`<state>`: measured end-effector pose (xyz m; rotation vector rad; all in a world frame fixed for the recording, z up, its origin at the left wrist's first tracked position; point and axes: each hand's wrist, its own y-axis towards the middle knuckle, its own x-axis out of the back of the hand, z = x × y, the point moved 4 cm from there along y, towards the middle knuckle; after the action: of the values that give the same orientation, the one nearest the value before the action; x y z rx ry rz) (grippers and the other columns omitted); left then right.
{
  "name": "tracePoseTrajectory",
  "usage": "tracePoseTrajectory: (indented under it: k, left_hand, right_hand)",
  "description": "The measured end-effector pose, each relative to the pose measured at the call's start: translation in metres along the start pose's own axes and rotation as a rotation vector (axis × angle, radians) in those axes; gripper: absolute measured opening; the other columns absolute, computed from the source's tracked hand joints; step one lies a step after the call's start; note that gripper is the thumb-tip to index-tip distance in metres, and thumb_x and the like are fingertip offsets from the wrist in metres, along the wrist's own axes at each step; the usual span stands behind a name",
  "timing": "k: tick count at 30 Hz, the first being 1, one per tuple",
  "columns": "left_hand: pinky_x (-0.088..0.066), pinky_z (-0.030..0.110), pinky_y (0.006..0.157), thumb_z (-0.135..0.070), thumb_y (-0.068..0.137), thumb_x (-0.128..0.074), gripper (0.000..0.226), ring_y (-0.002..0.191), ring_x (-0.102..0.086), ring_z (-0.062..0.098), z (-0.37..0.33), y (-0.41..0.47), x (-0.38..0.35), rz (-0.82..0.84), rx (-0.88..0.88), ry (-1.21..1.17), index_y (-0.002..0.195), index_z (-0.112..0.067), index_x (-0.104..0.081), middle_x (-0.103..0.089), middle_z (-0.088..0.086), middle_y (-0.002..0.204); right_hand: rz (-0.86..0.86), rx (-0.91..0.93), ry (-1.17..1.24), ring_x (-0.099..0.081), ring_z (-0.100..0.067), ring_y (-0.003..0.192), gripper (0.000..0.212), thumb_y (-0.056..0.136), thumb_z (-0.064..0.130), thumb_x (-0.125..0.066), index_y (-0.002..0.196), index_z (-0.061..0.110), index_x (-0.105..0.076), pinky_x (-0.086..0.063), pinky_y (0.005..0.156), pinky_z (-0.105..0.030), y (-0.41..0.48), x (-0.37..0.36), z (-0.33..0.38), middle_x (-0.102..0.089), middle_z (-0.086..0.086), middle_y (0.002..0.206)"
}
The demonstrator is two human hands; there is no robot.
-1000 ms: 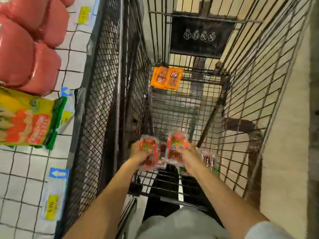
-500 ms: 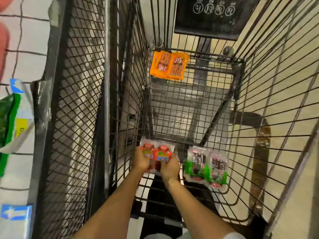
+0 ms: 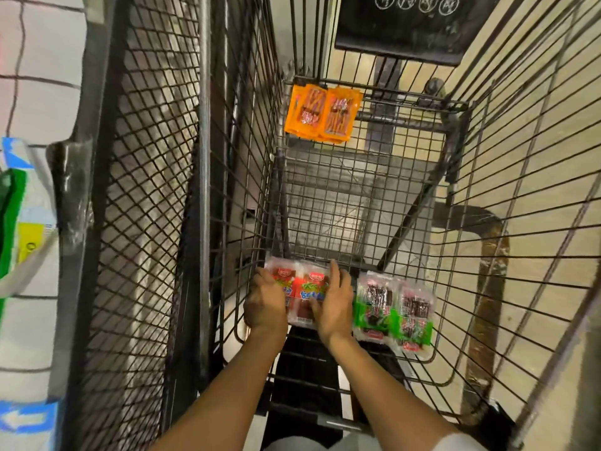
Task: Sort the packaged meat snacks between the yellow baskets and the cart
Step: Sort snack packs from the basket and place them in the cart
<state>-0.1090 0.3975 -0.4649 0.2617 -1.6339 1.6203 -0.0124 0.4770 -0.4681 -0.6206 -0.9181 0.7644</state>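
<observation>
Red snack packs (image 3: 304, 288) on cart (image 3: 341, 203) floor: your left hand (image 3: 265, 304) grips their left edge, right hand (image 3: 335, 304) presses straight-fingered against the right.

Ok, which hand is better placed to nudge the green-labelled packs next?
Right, probably. The right hand rests on the red-labelled plastic snack packs directly beside the green-labelled plastic snack packs; the left hand grips the red packs' far edge.
</observation>
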Motion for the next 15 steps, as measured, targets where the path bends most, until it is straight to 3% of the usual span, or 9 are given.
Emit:
tracePoseTrajectory:
  k: [3,7,8,10,12,15]
  left_hand:
    - [-0.053,0.020,0.076,-0.016,0.090,-0.061,0.058,0.108,-0.053,0.013,-0.002,0.001,0.001,-0.157,-0.104,0.145,0.138,-0.005,-0.030,-0.041,0.009,0.127]
    - [-0.051,0.024,0.085,-0.007,0.086,-0.061,0.082,0.122,-0.043,0.020,-0.006,0.005,0.009,-0.297,-0.241,0.211,0.148,-0.008,-0.008,-0.036,0.013,0.137]
    - [-0.044,0.028,0.097,-0.007,0.085,-0.062,0.089,0.130,-0.037,0.023,-0.009,0.009,0.007,-0.259,-0.309,0.262,0.150,-0.009,-0.001,-0.029,0.015,0.144]
    - [-0.014,0.035,0.117,-0.010,0.082,-0.067,0.103,0.146,-0.010,0.026,-0.011,0.021,0.003,-0.148,-0.429,0.325,0.149,-0.013,0.010,-0.004,0.013,0.158]
    - [0.006,0.034,0.115,-0.011,0.079,-0.072,0.110,0.146,0.008,0.023,-0.010,0.033,0.000,-0.043,-0.453,0.372,0.149,-0.014,0.014,0.010,0.007,0.159]
    - [-0.003,0.033,0.117,-0.013,0.077,-0.073,0.101,0.147,-0.003,0.022,-0.007,0.039,-0.003,0.027,-0.423,0.320,0.151,-0.015,-0.003,-0.007,0.006,0.159]
  right_hand:
    - [0.045,0.058,-0.147,-0.023,-0.020,0.141,0.084,0.085,0.005,-0.065,0.150,0.017,-0.014,-0.021,0.116,-0.028,0.006,-0.004,-0.002,-0.019,-0.004,0.153]
    - [0.079,0.093,-0.203,-0.016,-0.018,0.143,0.080,0.086,0.011,-0.065,0.150,0.016,-0.016,-0.015,0.119,-0.032,0.011,-0.009,-0.010,-0.017,-0.004,0.156]
    - [0.081,0.106,-0.193,-0.016,-0.019,0.143,0.079,0.086,0.012,-0.065,0.149,0.016,-0.018,-0.016,0.119,-0.034,0.012,-0.009,-0.011,-0.018,-0.004,0.155]
    - [0.071,0.142,-0.155,-0.020,-0.018,0.142,0.078,0.085,0.014,-0.067,0.148,0.016,-0.023,-0.019,0.118,-0.036,0.014,-0.007,-0.013,-0.025,-0.003,0.152]
    - [0.069,0.170,-0.132,-0.022,-0.017,0.140,0.076,0.084,0.015,-0.067,0.147,0.017,-0.026,-0.018,0.119,-0.037,0.014,-0.004,-0.015,-0.028,-0.001,0.151]
    - [0.089,0.210,-0.162,-0.020,-0.016,0.140,0.071,0.086,0.014,-0.064,0.146,0.020,-0.028,-0.016,0.119,-0.036,0.015,-0.004,-0.014,-0.028,0.003,0.151]
